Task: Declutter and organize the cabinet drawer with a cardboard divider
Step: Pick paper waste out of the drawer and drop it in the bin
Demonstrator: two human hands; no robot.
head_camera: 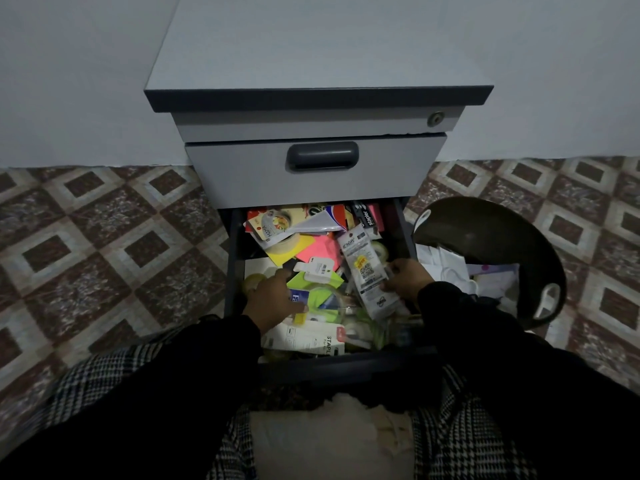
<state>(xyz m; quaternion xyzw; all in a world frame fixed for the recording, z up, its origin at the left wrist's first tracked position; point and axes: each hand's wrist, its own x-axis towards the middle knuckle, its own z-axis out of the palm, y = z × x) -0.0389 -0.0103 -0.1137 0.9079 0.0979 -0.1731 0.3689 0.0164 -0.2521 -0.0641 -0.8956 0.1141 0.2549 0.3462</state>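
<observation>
The lower drawer (232, 258) of a grey cabinet (311, 57) is pulled out and crammed with stationery. Both my hands are inside it. My right hand (407, 277) grips the side of a long white-and-grey plastic packet (363, 268) that lies diagonally over the pile. My left hand (272, 299) reaches into the left part with fingers curled on a blue and yellow package (298, 299). Pink and yellow sticky pads (311, 249), a stapler pack (367, 216) and a white staples box (304, 339) lie among the clutter. No cardboard divider shows.
A dark round bin (540, 237) holding white papers stands on the floor right of the drawer. The drawer above (315, 168) is closed, with a dark handle. Patterned tile floor (104, 244) spreads on both sides. My checked trousers fill the bottom.
</observation>
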